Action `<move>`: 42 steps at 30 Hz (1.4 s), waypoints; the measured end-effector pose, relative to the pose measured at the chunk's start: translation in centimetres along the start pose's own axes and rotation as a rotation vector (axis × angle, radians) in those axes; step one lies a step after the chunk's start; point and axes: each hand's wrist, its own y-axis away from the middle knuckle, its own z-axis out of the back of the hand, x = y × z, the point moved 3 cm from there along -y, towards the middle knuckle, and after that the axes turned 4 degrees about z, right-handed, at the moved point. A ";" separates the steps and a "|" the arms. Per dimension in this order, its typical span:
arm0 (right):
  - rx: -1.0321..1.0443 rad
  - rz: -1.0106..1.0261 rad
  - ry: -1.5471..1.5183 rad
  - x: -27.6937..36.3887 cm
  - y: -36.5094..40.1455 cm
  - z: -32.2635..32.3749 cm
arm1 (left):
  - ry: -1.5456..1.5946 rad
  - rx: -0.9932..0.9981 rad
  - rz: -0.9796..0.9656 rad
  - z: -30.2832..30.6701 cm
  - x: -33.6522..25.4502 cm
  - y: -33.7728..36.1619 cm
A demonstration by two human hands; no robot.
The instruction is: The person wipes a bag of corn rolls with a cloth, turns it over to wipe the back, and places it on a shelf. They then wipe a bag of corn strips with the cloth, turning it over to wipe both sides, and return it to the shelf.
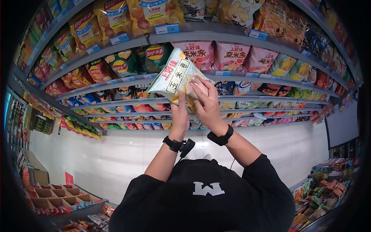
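A pale green and yellow snack bag (pixel 174 77) with red and black lettering is tilted in front of the shelves. My left hand (pixel 179 116) supports its lower edge, fingers against the bag. My right hand (pixel 206 102) is on the bag's right side and holds a folded pinkish-white cloth (pixel 194 88) pressed to its surface. Black straps are round both wrists. Behind the bag stand green Lay's bags (pixel 154 56) and pink snack bags (pixel 230 56) on a shelf.
Curved metal shelves (pixel 201 37) with price tags hold rows of snack bags. Below lies a white tiled floor (pixel 119 158). A divided display bin (pixel 58 195) is at the lower left, and heaped packets (pixel 324 193) are at the lower right.
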 end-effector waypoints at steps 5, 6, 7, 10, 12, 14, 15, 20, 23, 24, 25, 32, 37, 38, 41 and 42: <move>0.011 -0.054 0.042 -0.4 -0.1 0.5 | -0.137 0.296 0.031 -2.2 -1.6 1.2; 0.035 -0.064 0.044 -0.9 -0.2 0.9 | -0.216 0.346 0.010 -2.3 -1.8 1.0; 0.028 -0.065 0.045 -1.8 -0.1 1.2 | -0.219 0.351 0.010 -2.0 -2.2 0.9; -0.111 -0.346 -0.497 -4.7 0.4 1.9 | -0.465 0.418 -0.105 -0.9 -3.6 0.7; -0.145 -0.468 -0.717 -5.6 0.8 2.8 | -0.523 0.405 -0.132 -0.4 -4.0 0.0; -0.210 -0.616 -1.017 -5.8 1.2 2.9 | -0.527 0.317 -0.185 0.4 -4.2 -1.3; -0.214 -0.615 -1.017 -5.5 1.3 3.3 | -0.529 0.321 -0.184 0.8 -4.0 -1.9; -0.147 -0.830 -1.281 -5.7 2.6 3.6 | -0.386 0.277 0.094 2.8 -4.1 -3.9; -0.065 -0.869 -1.374 -5.9 2.8 3.1 | -0.121 0.435 0.476 4.6 -1.8 -3.5; -0.041 -0.866 -1.236 -5.6 2.6 3.2 | -0.117 0.461 0.462 4.7 -1.7 -3.3; -0.020 -0.862 -1.096 -5.5 2.5 3.3 | -0.111 0.488 0.449 4.8 -1.5 -3.1; -0.189 -0.466 -0.265 -11.1 1.4 6.7 | -0.196 0.219 0.335 4.6 -1.3 -3.2; 0.178 0.138 0.174 0.7 -0.2 5.3 | -0.203 0.100 0.100 2.1 -1.5 -2.0; 0.161 0.149 0.224 0.6 0.2 4.8 | -0.204 0.110 0.101 1.7 -1.5 -1.8; 0.089 0.004 0.224 -3.1 1.3 3.8 | -0.195 0.070 0.073 1.5 -1.8 -1.3; 0.040 -0.156 0.169 -3.7 0.9 4.0 | -0.214 0.044 0.075 1.5 -1.7 -1.1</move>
